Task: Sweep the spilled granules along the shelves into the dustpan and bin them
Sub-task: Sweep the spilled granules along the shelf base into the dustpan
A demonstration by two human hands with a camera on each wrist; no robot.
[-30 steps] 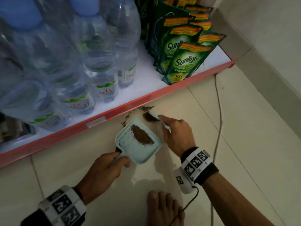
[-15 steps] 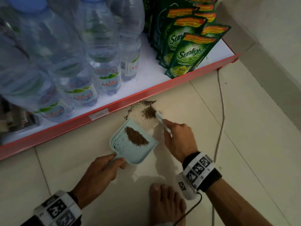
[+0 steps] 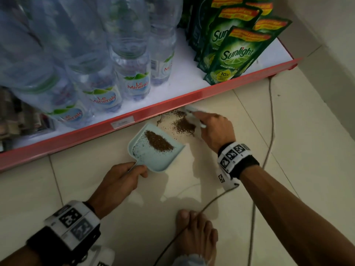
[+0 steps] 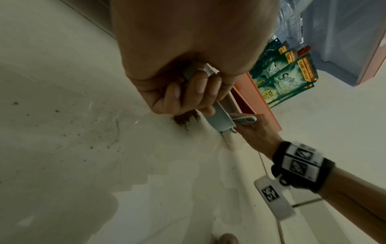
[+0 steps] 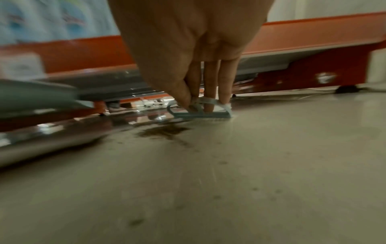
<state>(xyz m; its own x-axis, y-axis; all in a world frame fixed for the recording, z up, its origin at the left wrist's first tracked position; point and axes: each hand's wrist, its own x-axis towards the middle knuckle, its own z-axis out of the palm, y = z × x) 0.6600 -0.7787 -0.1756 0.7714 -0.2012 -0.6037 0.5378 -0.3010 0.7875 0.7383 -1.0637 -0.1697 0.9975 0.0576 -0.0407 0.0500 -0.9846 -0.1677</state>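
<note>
Low on a pale tiled floor (image 3: pixel 288 150), close against the red front edge of a bottom shelf (image 3: pixel 192 96). Left hand (image 3: pixel 119 181) curled round the short handle of a pale blue dustpan (image 3: pixel 161 160), fingers (image 4: pixel 196 87) wrapped under it in the left-wrist view, pan set flat on the tiles with its open lip turned toward the shelf. Inside the pan, a brown heap of granules (image 3: pixel 158 142) lying near the lip, finer specks scattered toward the back wall. Just beyond the lip, more spilled granules (image 3: pixel 183 126) loose on the floor, trailing up to the shelf edge. Right hand (image 3: pixel 216 131) pinching a small pale blue brush (image 5: pixel 201 112) by its looped handle, thumb and fingertips (image 5: pixel 226 95) pressed down on it, bristles on the tiles right at the shelf base, on the far side of the loose pile from the pan (brush head blurred in the head view). On the shelf above: clear water bottles (image 3: pixel 132 73) to the left, green Sunlight pouches (image 3: pixel 236 52) to the right. A thin cable (image 3: pixel 269 131) running along the floor past the right wrist, a bare foot (image 3: pixel 196 233) at the bottom of the head view.
</note>
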